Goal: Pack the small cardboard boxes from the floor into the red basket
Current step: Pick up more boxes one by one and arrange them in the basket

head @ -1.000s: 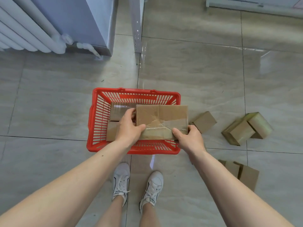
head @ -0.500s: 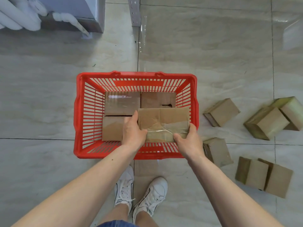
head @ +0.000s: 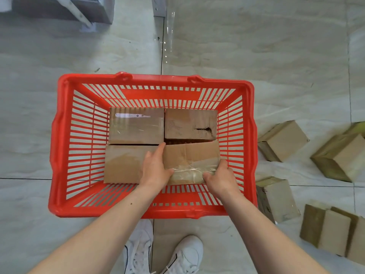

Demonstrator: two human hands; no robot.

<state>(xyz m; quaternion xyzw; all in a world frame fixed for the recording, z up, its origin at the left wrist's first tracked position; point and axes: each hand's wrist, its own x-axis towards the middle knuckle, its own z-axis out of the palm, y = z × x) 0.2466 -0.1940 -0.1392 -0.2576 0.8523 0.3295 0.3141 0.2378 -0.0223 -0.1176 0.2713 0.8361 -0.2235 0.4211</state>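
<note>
The red basket (head: 63,147) stands on the tiled floor in front of my feet. Three cardboard boxes lie on its bottom: a labelled box (head: 136,126) at the far left, a torn box (head: 190,123) at the far right, and a plain box (head: 123,164) at the near left. Both hands hold a taped box (head: 192,161) low in the near right corner. My left hand (head: 155,168) grips its left end, thumb on top. My right hand (head: 220,178) grips its right end.
Several more cardboard boxes lie on the floor right of the basket, among them one (head: 282,140) close to the rim, one (head: 276,198) nearer me and a pair (head: 331,232) at the lower right. A grey cabinet base (head: 65,8) stands at the far left.
My hands have lowered the taped box from above the near rim down into the basket's near right corner. The view has dropped closer to the basket.
</note>
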